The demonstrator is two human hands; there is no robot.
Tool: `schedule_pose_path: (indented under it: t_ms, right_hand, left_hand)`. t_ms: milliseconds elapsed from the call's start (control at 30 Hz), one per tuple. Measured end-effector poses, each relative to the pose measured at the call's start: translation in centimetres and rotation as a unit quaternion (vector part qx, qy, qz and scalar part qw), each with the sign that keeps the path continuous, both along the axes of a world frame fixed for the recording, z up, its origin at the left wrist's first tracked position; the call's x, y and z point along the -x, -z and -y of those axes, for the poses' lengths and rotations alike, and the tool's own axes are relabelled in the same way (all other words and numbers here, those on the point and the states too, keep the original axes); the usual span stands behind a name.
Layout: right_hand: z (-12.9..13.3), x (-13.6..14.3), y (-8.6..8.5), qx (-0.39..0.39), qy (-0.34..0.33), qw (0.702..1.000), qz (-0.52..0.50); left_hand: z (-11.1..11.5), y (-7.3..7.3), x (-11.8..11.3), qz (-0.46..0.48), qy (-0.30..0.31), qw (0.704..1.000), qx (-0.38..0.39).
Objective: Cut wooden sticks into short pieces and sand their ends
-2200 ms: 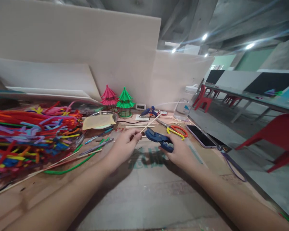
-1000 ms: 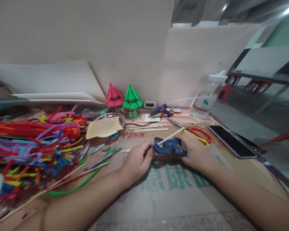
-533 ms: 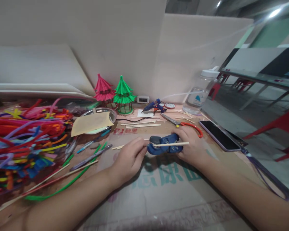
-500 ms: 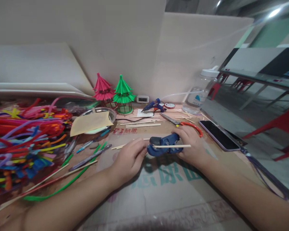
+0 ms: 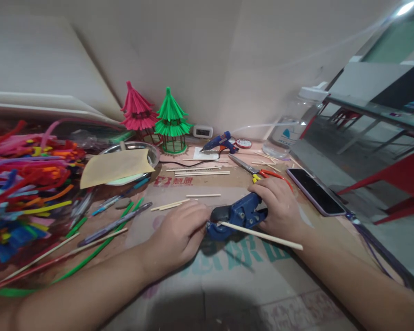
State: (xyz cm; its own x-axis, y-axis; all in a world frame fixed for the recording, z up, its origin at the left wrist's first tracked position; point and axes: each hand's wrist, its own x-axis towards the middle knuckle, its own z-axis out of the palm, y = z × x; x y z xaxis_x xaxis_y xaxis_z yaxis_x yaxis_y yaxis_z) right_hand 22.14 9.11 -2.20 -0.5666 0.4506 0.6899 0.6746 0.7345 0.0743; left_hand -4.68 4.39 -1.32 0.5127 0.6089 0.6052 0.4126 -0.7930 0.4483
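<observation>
My right hand (image 5: 279, 209) is wrapped round the handles of a blue hand-held cutter (image 5: 243, 212), its jaws pointing left. A thin wooden stick (image 5: 262, 234) lies across those jaws, its long free end slanting down to the right in front of my right wrist. Closed at the stick's left end, beside the jaws, is my left hand (image 5: 182, 232); its fingertips are partly hidden. Beyond the cutter, a short stick (image 5: 203, 196) and a few loose sticks (image 5: 169, 205) rest on the printed cardboard (image 5: 179, 294).
Pipe cleaners (image 5: 27, 184) heap up at left, near a metal bowl (image 5: 153, 154) under yellowish card (image 5: 117, 168). At the back stand red (image 5: 138, 110) and green (image 5: 172, 115) pavilion models and a glue gun (image 5: 217, 141). Scissors (image 5: 244, 164), a phone (image 5: 315, 191) and a bottle (image 5: 286, 128) lie rightward.
The stick in the jaws has swung from level to slanting down rightward, showing more of its length. The cutter has tilted. A short stick now shows behind it. The view has shifted slightly.
</observation>
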Motion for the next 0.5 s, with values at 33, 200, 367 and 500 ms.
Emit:
schedule_pose_path:
  t_ms: [33, 200, 367, 500]
  right_hand:
    - [0.1, 0.0, -0.1, -0.003, 0.0, 1.0, 0.005]
    - [0.2, -0.3, -1.0, -0.041, -0.009, 0.999, 0.026]
    - [0.2, -0.6, -1.6, -0.065, -0.001, 0.997, 0.04]
    - [0.2, -0.6, -1.6, -0.085, 0.001, 0.995, 0.045]
  left_hand:
    - [0.0, 0.0, 0.0, -0.001, 0.004, 1.0, -0.002]
    - [0.0, -0.2, 0.1, -0.006, 0.012, 1.0, -0.013]
    - [-0.1, -0.6, 0.1, -0.007, 0.051, 0.999, -0.009]
    - [0.0, -0.6, 0.1, 0.013, 0.056, 0.998, -0.011]
